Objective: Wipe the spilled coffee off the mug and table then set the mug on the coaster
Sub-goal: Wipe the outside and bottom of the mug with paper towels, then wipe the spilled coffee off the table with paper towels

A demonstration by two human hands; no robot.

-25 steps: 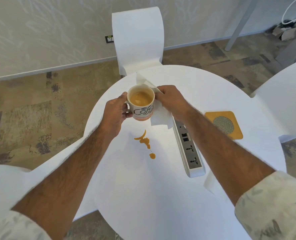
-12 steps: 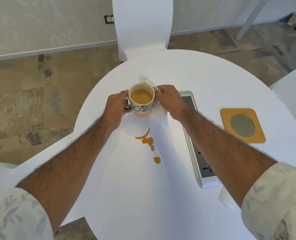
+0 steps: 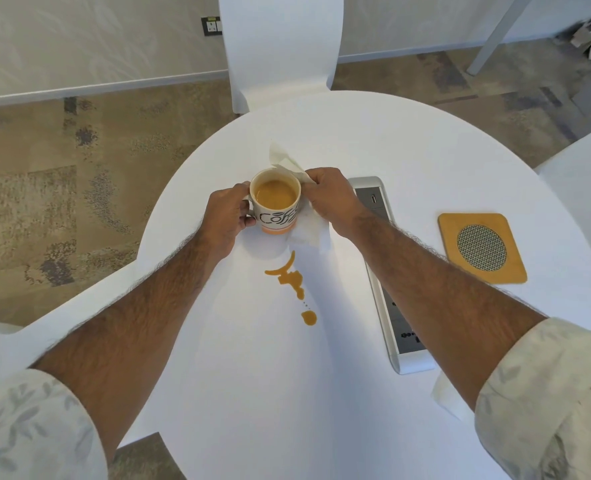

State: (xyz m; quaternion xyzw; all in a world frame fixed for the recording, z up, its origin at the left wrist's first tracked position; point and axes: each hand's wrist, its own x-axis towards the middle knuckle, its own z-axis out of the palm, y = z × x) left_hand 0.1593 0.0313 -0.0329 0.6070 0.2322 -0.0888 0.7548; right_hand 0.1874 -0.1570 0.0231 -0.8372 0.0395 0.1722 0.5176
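My left hand [image 3: 230, 216] curls around the handle of the mug [image 3: 276, 206], nearly full of coffee, at the far middle of the white table [image 3: 252, 375]. My right hand [image 3: 332, 199] pinches a white napkin [image 3: 309, 230] against the mug's right side, so I judge I am wiping the mug. The spill [image 3: 290, 277] lies unwiped nearer me; the napkin must press there next. The coaster [image 3: 482, 247] lies well apart, to the right.

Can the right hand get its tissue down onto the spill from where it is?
Probably yes. The right hand holds the tissue against the mug, and the coffee spill lies on the table just nearer the person, with nothing between them.
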